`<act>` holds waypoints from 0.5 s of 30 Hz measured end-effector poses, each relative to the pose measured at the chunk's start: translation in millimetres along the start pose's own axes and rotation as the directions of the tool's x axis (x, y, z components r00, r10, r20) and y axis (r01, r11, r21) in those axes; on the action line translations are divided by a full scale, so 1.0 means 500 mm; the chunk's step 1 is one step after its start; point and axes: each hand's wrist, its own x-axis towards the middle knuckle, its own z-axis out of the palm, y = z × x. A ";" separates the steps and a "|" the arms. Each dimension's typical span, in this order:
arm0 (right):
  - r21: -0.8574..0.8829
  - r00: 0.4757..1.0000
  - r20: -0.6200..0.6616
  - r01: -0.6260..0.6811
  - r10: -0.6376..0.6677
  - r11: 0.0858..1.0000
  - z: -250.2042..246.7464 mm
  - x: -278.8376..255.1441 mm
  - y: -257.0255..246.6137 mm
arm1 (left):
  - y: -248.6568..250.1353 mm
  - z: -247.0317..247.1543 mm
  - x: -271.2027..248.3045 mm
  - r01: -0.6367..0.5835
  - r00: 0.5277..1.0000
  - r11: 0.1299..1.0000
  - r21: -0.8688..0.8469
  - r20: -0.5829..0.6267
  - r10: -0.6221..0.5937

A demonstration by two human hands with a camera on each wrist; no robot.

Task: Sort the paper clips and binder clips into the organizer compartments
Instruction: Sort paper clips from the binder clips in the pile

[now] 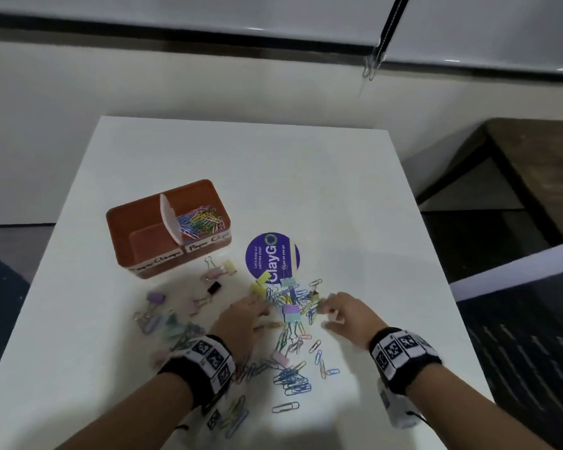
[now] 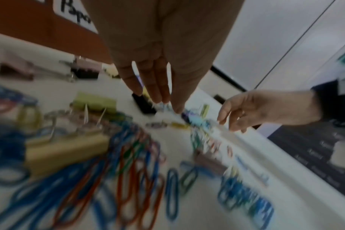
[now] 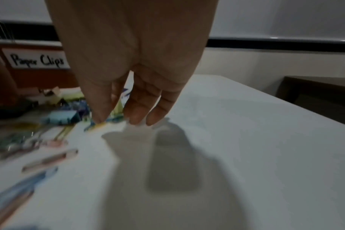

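An orange organizer [image 1: 127,219] stands at the table's back left. Its right compartment, labelled "Paper Clips" [image 3: 37,60], holds coloured paper clips [image 1: 199,220]; its left compartment [image 1: 150,241] looks bare. A mixed pile of paper clips and binder clips [image 1: 293,306] lies mid-table, with a purple and mint binder clip [image 1: 290,313] in it. My left hand [image 1: 254,308] reaches into the pile's left side with straight fingers [image 2: 158,93]. My right hand [image 1: 327,311] touches the pile's right edge, thumb and fingertips [image 3: 136,119] pointing down, a gap between them.
More binder clips lie left of the pile: black [image 1: 214,288], pink [image 1: 220,272], and a pastel cluster [image 1: 156,313]. Loose paper clips [image 1: 293,381] spread toward the front edge. A purple round sticker [image 1: 272,256] lies behind the pile. A dark bench [image 1: 533,177] stands right of the table.
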 end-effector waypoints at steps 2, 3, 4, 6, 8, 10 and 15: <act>-0.042 1.000 0.005 0.015 -0.015 0.999 0.022 -0.006 0.018 | -0.005 0.024 0.006 0.032 0.999 0.998 0.054 0.008 -0.033; -0.049 1.000 -0.013 0.018 -0.018 0.999 0.029 -0.004 0.022 | -0.005 0.032 0.009 0.045 0.999 0.996 0.079 0.001 -0.045; -0.056 0.999 -0.026 0.018 -0.019 0.998 0.034 -0.001 0.022 | -0.005 0.040 0.013 0.050 0.999 0.992 0.112 -0.004 -0.050; -0.074 0.998 -0.047 0.027 -0.030 0.997 0.043 0.011 0.021 | -0.005 0.049 0.022 0.057 0.998 0.970 0.237 0.010 -0.061; -0.072 0.997 -0.065 0.031 -0.036 0.997 0.047 0.026 0.017 | 0.004 0.041 0.030 0.077 0.996 0.938 0.339 0.016 -0.087; -0.062 0.996 -0.085 0.033 -0.039 0.998 0.050 0.042 0.010 | 0.012 0.026 0.037 0.085 0.994 0.922 0.377 0.035 -0.106; 0.022 0.994 -0.109 -0.006 0.008 1.000 0.057 0.068 -0.001 | -0.001 0.027 0.036 0.009 0.997 0.841 0.541 0.061 -0.050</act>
